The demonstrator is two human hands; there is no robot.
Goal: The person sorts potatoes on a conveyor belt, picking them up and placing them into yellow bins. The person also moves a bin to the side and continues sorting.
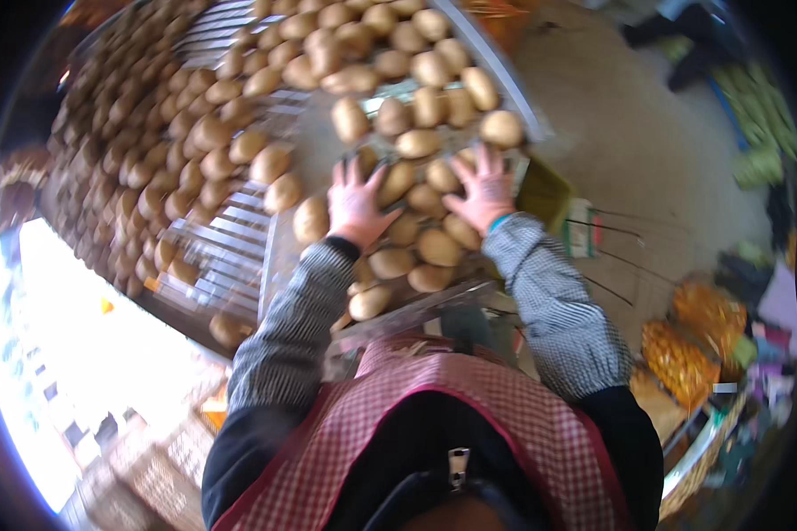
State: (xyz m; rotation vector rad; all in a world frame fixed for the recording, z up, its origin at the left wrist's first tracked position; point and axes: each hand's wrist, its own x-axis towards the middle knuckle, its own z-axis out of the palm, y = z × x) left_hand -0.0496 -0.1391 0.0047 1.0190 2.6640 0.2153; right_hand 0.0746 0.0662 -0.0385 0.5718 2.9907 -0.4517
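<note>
Both my hands wear pinkish gloves and rest over potatoes on a metal sorting table (311,116). My left hand (357,207) has its fingers spread, at the left edge of a cluster of potatoes (438,247). On the right side of that cluster lies my right hand (483,189), its fingers also apart. Neither is closed around a potato. More potatoes (430,70) lie beyond my fingertips. A low front ledge (415,310) runs between the cluster and my checked apron (412,391).
A large heap of potatoes (139,159) covers the left, partly over a slatted metal grate (236,222). A metal rail (498,70) bounds the table's right side. Past it are a yellowish container (546,192), thin dark rods (604,229) and orange-filled bags (681,362) on the floor.
</note>
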